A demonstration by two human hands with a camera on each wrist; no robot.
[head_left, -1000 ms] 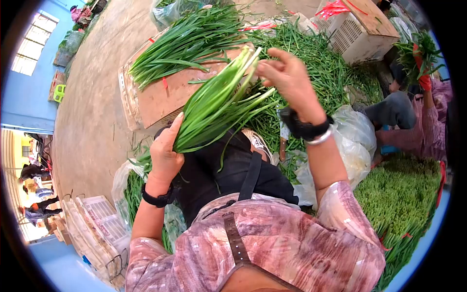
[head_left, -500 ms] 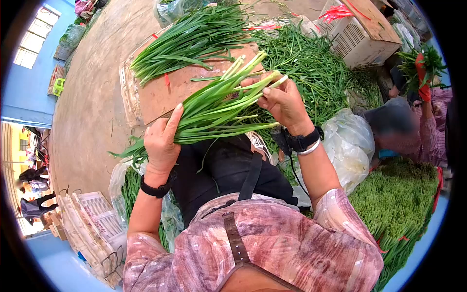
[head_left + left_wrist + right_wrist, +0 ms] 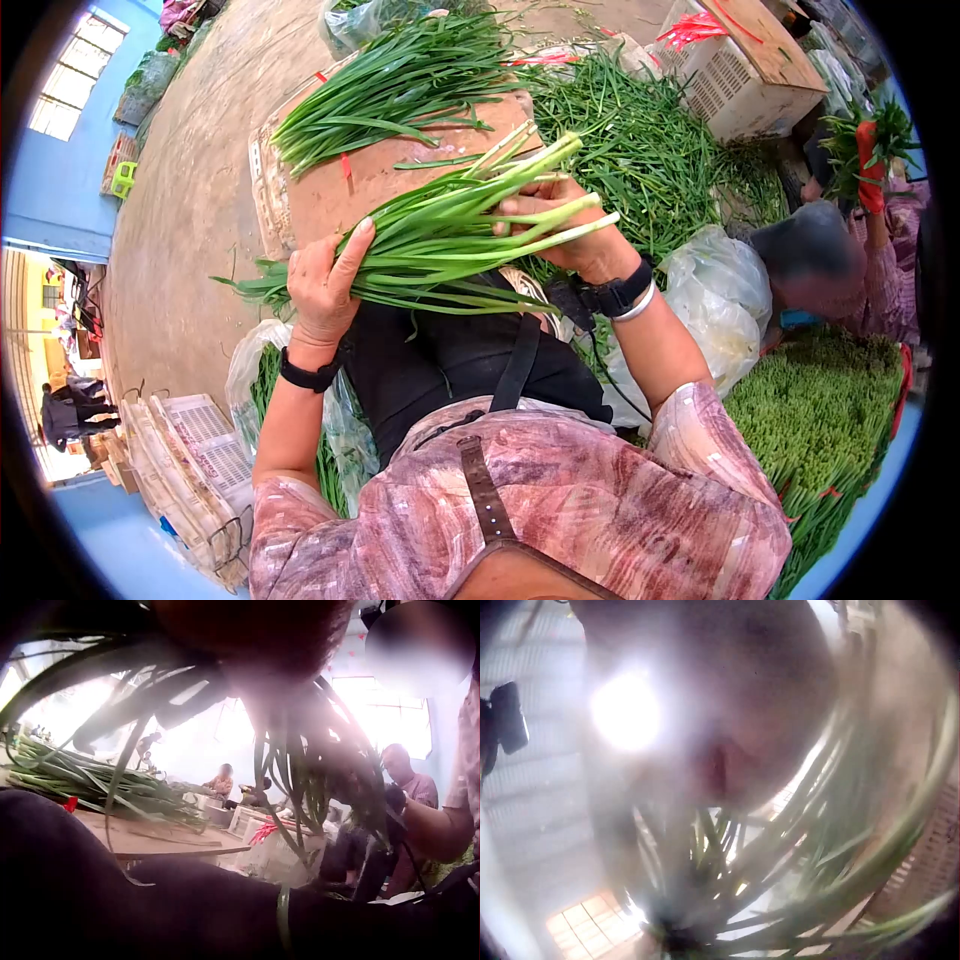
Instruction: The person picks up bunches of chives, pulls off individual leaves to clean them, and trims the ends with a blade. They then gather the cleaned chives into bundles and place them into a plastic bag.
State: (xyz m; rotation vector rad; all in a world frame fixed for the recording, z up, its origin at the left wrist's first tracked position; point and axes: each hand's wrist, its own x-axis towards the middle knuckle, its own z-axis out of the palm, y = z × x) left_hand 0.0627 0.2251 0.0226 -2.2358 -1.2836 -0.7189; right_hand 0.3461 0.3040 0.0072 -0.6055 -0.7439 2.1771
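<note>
A loose bunch of garlic chives [image 3: 430, 235], flat green leaves with pale stem ends, is stretched between my hands above my lap in the head view. My left hand [image 3: 325, 285] grips the leafy part, and leaf tips stick out past it to the left. Around the pale stems curl the fingers of my right hand [image 3: 560, 228], its thumb hidden behind the stalks. Drooping leaves [image 3: 289, 780] show below the hand in the left wrist view. Blurred stalks [image 3: 810, 847] fan out under the palm in the right wrist view.
A larger pile of chives [image 3: 400, 85] lies on a brown board [image 3: 325, 205] ahead. Loose trimmed greens [image 3: 640, 150] cover the floor to its right. Beyond stands a white crate [image 3: 735, 85]. Plastic sheeting [image 3: 715, 290] and stacked bundles [image 3: 815, 410] sit at the right, near another person.
My right hand has come down and inward from beside the stem ends to hold the stems. The bunch has tilted flatter, its pale ends swinging right and toward me.
</note>
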